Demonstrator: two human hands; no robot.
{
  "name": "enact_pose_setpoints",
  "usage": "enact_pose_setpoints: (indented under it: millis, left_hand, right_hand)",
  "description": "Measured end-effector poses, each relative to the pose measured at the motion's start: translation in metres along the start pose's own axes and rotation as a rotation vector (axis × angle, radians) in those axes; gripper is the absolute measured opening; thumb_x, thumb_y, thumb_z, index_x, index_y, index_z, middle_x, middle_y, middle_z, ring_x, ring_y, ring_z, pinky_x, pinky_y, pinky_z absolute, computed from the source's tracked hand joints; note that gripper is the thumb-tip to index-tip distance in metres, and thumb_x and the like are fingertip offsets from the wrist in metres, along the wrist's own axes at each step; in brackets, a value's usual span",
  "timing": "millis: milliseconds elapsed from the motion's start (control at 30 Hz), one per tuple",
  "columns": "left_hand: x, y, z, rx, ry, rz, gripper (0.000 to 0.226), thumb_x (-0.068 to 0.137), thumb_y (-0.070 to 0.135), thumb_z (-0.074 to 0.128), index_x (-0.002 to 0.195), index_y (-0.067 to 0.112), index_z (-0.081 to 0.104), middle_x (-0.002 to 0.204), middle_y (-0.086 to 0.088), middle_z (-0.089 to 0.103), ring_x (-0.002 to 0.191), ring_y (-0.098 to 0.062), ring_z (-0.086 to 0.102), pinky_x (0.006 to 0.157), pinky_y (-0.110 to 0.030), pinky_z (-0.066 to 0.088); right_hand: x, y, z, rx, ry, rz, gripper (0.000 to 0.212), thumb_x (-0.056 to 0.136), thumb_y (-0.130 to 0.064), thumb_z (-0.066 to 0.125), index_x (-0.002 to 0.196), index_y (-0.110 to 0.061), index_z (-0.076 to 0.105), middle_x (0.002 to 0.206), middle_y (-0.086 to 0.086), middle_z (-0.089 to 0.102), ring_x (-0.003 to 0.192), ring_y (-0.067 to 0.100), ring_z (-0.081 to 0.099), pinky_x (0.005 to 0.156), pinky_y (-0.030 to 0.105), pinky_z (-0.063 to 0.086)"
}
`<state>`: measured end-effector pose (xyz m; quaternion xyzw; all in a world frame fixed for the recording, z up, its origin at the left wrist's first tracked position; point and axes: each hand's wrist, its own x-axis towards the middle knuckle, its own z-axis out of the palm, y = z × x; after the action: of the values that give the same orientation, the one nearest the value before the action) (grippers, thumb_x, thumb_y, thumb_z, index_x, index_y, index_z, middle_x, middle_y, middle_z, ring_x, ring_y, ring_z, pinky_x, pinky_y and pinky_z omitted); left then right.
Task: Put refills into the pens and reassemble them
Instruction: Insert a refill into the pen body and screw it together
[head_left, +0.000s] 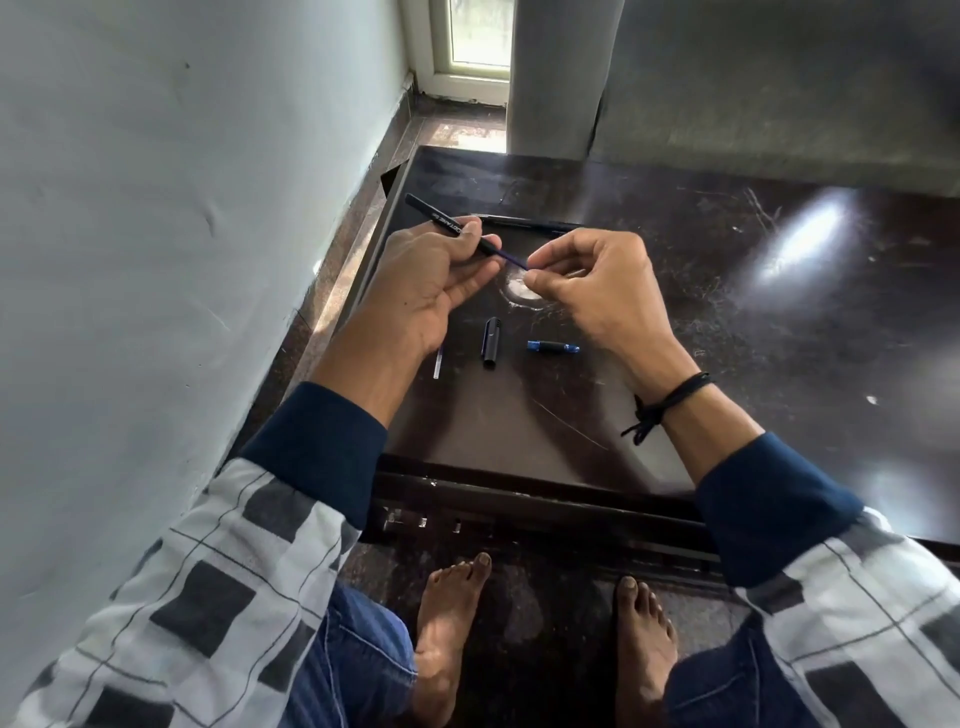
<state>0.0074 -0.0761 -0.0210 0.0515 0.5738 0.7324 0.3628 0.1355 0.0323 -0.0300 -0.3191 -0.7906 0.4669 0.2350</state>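
- Daylight came from a small window (479, 39) beyond the far edge of the surface (519, 426); the scene was moderately bright and cool-toned.
- The glossy dark surface carried a white glare streak toward its far right and a paler sheen at its right edge.
- Shadows were soft, without hard outlines.
- Wide-angle distortion bowed the wall (156, 208) and the surface's edges; the sleeves (208, 571) in the lower corners looked slightly soft.

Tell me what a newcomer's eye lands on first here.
The two hands mid-table: the left hand grips a black pen barrel while the right hand pinches a blue refill poking from its end. Nearer the person, on the dark table, lie a black cap and a blue-black tip piece.
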Motion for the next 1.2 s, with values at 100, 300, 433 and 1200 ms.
enact_pose_setpoints:
  millis: [100,300,433,1200]
  left_hand:
    - [-0.001,-0.001,0.001,0.006,-0.02,-0.012,0.001,0.092,0.003,0.066,0.093,0.004,0.066,0.081,-0.012,0.076,0.08,-0.022,0.075,0.073,-0.03,0.061]
    - [-0.002,-0.003,0.002,0.007,-0.037,-0.027,0.002,0.092,0.005,0.068,0.092,0.003,0.067,0.081,-0.013,0.076,0.08,-0.024,0.076,0.073,-0.032,0.062]
    - [-0.003,-0.004,0.003,-0.009,-0.002,-0.016,0.002,0.092,0.001,0.066,0.09,0.002,0.066,0.081,-0.014,0.074,0.078,-0.023,0.075,0.073,-0.032,0.062]
    - [-0.001,0.001,-0.002,-0.009,0.07,0.029,0.007,0.093,0.001,0.064,0.09,0.006,0.067,0.087,-0.015,0.074,0.087,-0.027,0.075,0.074,-0.033,0.063]
  right_hand:
    - [0.0,0.001,0.001,0.012,0.012,0.007,0.012,0.08,-0.017,0.084,0.08,-0.025,0.075,0.072,-0.006,0.074,0.069,0.004,0.069,0.069,0.024,0.056]
    - [-0.001,0.004,0.002,0.061,0.006,0.033,0.011,0.077,-0.013,0.085,0.08,-0.019,0.076,0.072,-0.002,0.076,0.069,0.007,0.07,0.07,0.028,0.058]
    - [0.001,0.003,0.0,0.073,-0.055,0.042,0.016,0.076,-0.014,0.086,0.085,-0.021,0.075,0.075,-0.001,0.076,0.072,0.008,0.071,0.074,0.029,0.057]
    - [-0.003,-0.001,-0.01,-0.333,-0.082,0.052,0.014,0.082,-0.036,0.079,0.089,-0.027,0.071,0.076,-0.015,0.068,0.079,0.007,0.066,0.072,0.028,0.045]
